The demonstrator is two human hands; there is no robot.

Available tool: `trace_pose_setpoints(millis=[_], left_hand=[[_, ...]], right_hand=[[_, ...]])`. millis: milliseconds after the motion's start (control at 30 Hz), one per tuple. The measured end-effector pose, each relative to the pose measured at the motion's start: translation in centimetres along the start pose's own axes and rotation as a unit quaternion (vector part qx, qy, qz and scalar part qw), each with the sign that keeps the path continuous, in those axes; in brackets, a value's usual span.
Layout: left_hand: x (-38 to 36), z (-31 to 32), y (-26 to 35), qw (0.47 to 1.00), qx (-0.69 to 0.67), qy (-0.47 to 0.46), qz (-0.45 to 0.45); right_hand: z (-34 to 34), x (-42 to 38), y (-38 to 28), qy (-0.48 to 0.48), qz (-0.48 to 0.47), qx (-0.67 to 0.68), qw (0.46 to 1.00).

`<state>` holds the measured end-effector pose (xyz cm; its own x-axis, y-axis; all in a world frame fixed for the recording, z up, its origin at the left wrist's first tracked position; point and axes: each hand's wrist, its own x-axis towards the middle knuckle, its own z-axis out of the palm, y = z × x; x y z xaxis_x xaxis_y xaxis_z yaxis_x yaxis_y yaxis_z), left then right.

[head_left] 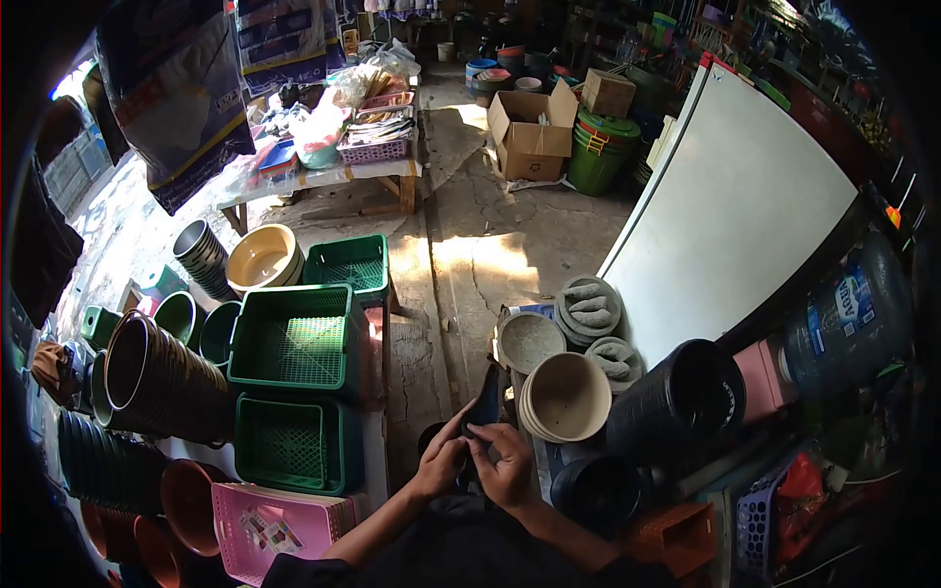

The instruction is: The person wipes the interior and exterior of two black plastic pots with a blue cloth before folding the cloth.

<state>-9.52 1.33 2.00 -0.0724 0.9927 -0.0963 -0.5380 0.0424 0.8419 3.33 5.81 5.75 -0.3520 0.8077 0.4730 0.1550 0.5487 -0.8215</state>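
Note:
In front of my body, both hands are close together around a dark, narrow, tapering object [482,407] whose kind I cannot make out. My left hand [443,463] has its fingers closed on the lower part. My right hand [504,465] pinches the same piece from the right, thumb and fingers bent toward each other. The object points up and away from me. Just right of my hands stand a stack of cream pots [566,397] and a grey stone bowl [531,341]. Stone mortars [588,306] with pestles lie behind them.
On the left are green baskets [291,338], a pink basket [279,529], and stacked dark pots [162,372]. A white board [735,196] leans at right, near a black bucket [686,402] and a water jug [848,314]. Ahead are a cardboard box [530,132] and a goods table [323,176].

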Motion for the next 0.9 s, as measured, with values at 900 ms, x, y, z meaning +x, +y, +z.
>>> trace_pose_setpoints(millis=[900], left_hand=[[3.0, -0.2, 4.0, 0.908, 0.321, -0.021, 0.270]], right_hand=[[-7.5, 12.1, -6.8, -0.182, -0.127, -0.134, 0.966]])
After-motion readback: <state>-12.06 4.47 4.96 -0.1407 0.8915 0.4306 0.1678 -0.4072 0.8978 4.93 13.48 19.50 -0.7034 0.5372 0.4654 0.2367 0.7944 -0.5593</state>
